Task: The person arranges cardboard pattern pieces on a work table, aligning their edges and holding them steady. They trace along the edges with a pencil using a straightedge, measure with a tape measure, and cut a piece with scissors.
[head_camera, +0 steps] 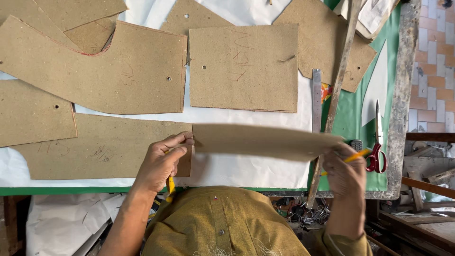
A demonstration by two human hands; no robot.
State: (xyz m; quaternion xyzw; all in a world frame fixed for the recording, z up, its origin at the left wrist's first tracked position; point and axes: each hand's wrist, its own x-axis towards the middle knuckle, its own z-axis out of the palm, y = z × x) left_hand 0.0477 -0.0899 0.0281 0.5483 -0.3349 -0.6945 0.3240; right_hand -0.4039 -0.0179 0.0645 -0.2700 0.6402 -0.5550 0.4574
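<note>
Both my hands hold up a long brown cardboard pattern piece (265, 141), tilted almost edge-on above the white fabric (246, 166). My left hand (161, 163) pinches its left end; a yellow tape measure (170, 185) hangs below that hand. My right hand (343, 170) grips the right end and also holds a yellow pencil (356, 155) between the fingers.
Several flat cardboard pattern pieces (244, 66) cover the white fabric on the green table (353, 114). A steel ruler (316, 99) and a long wooden stick (339, 90) lie at the right. Red-handled scissors (377, 151) rest near the table's right edge. Clutter fills the space beyond.
</note>
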